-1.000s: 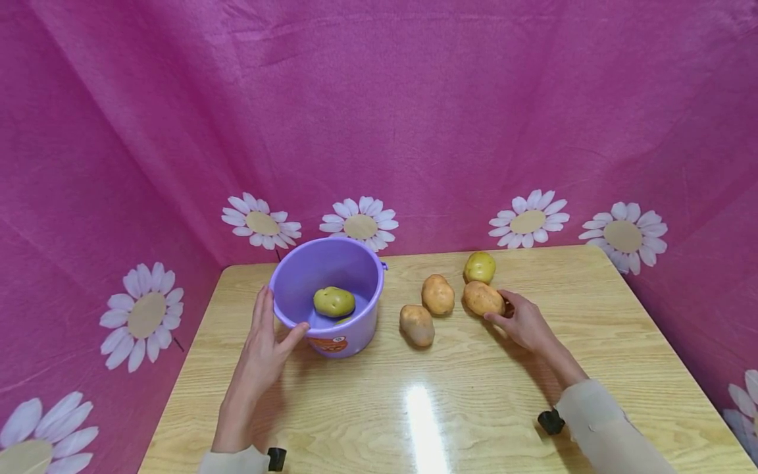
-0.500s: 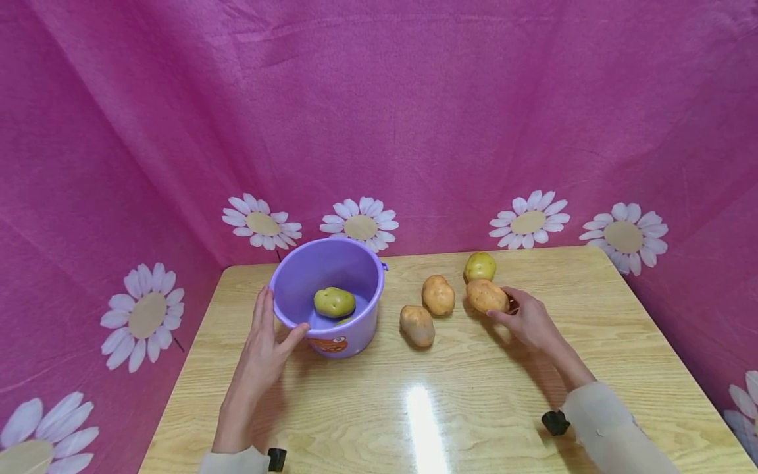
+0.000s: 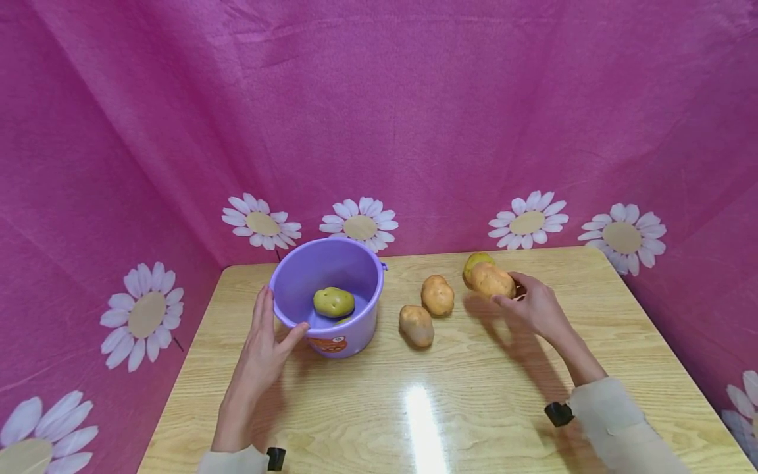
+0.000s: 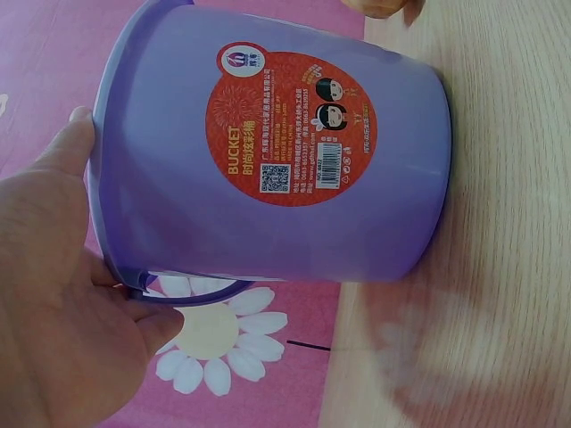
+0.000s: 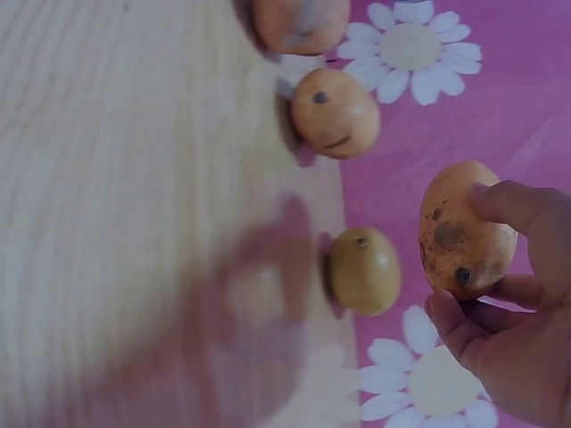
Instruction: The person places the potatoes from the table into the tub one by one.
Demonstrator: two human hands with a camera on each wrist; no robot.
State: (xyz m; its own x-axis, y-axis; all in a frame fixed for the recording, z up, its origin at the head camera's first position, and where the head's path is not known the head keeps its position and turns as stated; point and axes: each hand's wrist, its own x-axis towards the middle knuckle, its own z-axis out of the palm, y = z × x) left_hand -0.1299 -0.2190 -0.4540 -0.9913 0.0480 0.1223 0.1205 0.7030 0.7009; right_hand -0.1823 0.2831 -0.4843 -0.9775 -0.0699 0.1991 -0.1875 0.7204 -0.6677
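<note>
In the head view my left hand (image 3: 258,359) holds the rim of a purple bucket (image 3: 349,339), thumb at the front and fingers along the left side. A greenish potato (image 3: 334,302) lies inside, with a sliver of another below it. My right hand (image 3: 535,308) grips a tan potato (image 3: 493,281) between thumb and fingers, raised over the table. Dark spots mark this potato (image 5: 464,232) in the right wrist view. Behind it, partly covered in the head view, is a yellow-green potato (image 3: 474,262). Two tan potatoes, one farther (image 3: 438,295) and one nearer (image 3: 417,326), lie right of the bucket.
The wooden table (image 3: 349,415) ends at a pink, flower-printed cloth (image 3: 426,131) behind and at the sides. The bucket's handle (image 4: 196,294) hangs by its side near my left fingers.
My right hand has lifted the tan potato and moved it slightly right and away from me, so it now overlaps the yellow-green one. My left hand and the bucket stay put.
</note>
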